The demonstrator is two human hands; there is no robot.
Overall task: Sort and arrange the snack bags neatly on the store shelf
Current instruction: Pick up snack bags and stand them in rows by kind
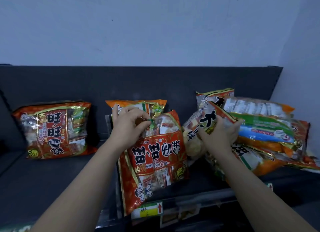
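Note:
A dark grey store shelf (57, 176) carries several snack bags. One red bag (52, 127) stands upright at the left against the back panel. In the middle a red bag (155, 162) lies tilted and turned sideways over the shelf's front edge; my left hand (129, 126) pinches its green-tied top. Behind it stands an orange bag (138, 104). My right hand (220, 133) grips a red and gold bag with large black characters (206, 122) at the left end of a messy pile of orange, green and blue bags (266, 133) on the right.
A price label (149, 210) with a red arrow sits on the shelf's front rail below the middle bag. The shelf's dark back panel (155, 81) rises behind the bags, with a pale wall above. A stretch of bare shelf lies between the left bag and the middle bags.

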